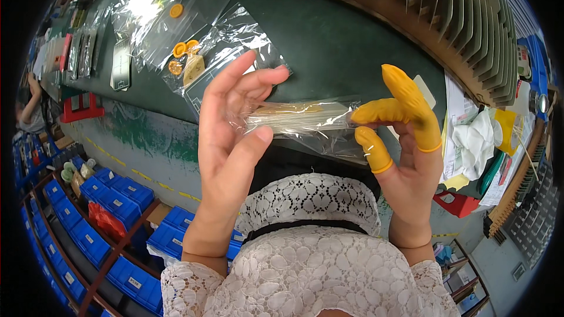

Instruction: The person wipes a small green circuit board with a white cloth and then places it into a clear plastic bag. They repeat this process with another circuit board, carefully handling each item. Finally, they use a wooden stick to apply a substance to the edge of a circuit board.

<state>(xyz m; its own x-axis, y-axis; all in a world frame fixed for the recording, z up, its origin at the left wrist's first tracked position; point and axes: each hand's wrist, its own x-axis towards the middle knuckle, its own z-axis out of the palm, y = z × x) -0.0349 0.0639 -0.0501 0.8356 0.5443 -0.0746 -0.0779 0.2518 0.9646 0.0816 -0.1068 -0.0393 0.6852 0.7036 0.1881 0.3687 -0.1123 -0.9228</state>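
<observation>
A clear plastic bag of thin, pale sticks [302, 118] lies crosswise between my two hands, above the near edge of the green table. My left hand [220, 126] holds its left end, with the thumb along the lower side and the fingertips raised apart. At the other end, my right hand [405, 141] pinches the plastic between thumb and forefinger. Yellow finger cots cover the thumb and fingers of that hand. What the sticks are exactly, I cannot make out.
Clear bags [158, 23] with yellow rings [180, 50] lie on the green table [329, 35]. A wooden rack [376, 0] of upright boards curves round the far right, near papers [458, 105] and a crumpled white tissue [472, 141]. Blue bins [126, 194] stand lower left. Another person's arm [32, 97] shows far left.
</observation>
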